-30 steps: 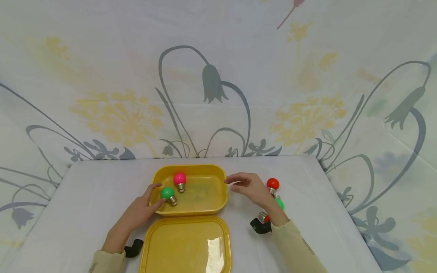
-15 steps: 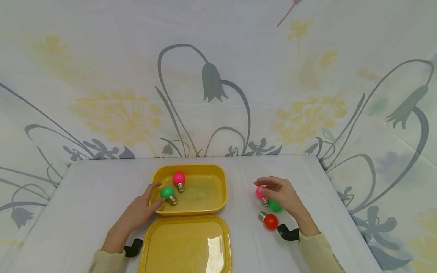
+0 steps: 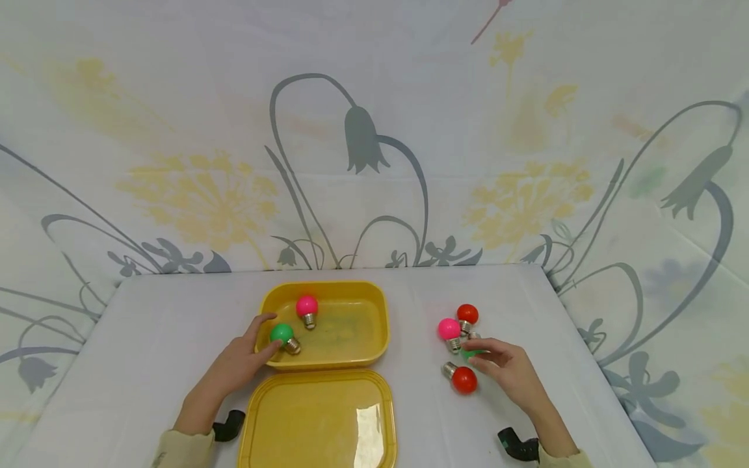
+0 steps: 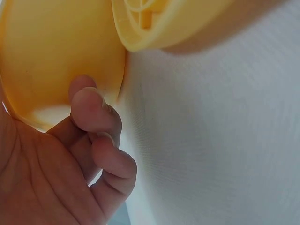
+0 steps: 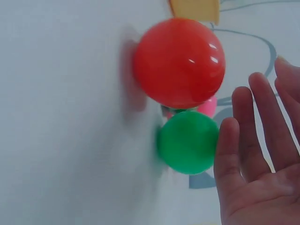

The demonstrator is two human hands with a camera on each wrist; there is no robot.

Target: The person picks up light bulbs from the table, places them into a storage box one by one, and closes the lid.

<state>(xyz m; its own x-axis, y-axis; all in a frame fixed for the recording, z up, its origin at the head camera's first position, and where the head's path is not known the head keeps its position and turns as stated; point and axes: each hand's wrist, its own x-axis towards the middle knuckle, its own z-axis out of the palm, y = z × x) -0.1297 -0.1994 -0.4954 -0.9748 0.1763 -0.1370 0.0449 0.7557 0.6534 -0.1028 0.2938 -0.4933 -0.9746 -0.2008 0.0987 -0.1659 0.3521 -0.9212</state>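
Note:
My left hand (image 3: pixel 234 364) holds the left end of the yellow plastic box (image 3: pixel 380 325), index finger and thumb over the rim. In the left wrist view its other fingers (image 4: pixel 115 164) curl outside the box wall (image 4: pixel 56 56). Inside lie a pink light bulb (image 3: pixel 307 305) and a green light bulb (image 3: pixel 283 334), the green one by the thumb. My right hand (image 3: pixel 509 370) reaches over another green bulb (image 3: pixel 470 353), partly hidden by its fingers. In the right wrist view the fingers extend nearly straight beside this green bulb (image 5: pixel 187 143), not wrapped round it.
Around the right hand lie a pink bulb (image 3: pixel 449 329), a red bulb (image 3: pixel 467 314) behind, and another red bulb (image 3: pixel 465 380) in front. A yellow lid (image 3: pixel 316 416) lies before the box. Patterned cloth (image 3: pixel 363 195) rises behind the white table.
My right hand has gone from the box's right end out to the loose bulbs, then toward the green one. The left hand stays at the box; the green bulb inside has shifted slightly left.

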